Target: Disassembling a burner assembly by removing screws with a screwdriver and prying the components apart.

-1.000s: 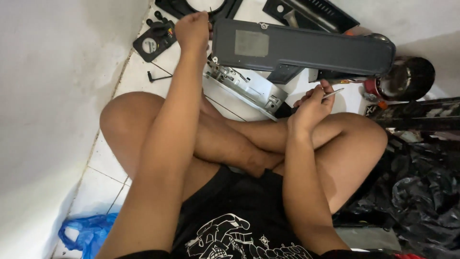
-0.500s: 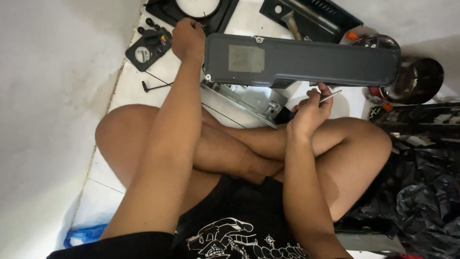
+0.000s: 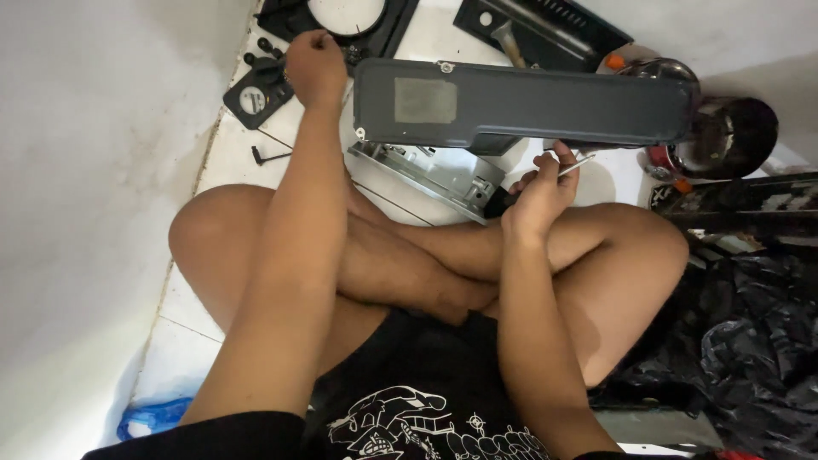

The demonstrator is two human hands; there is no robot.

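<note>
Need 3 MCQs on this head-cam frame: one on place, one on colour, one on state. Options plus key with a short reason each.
1. Where is the left hand?
A. on the knee
B. at the small black parts by the wall
C. on the plastic bag

2. What colour is the long flat cover?
A. dark grey
B. red
C. yellow

3. What is the right hand doing?
A. lying open and empty
B. gripping a thin screwdriver
C. pressing on the cover

Key: 1 B, the fist is closed over the black bits at top left. 2 A, the panel is dark grey. 3 B, the fingers are closed on the tool, whose metal shaft pokes out below the cover.
</note>
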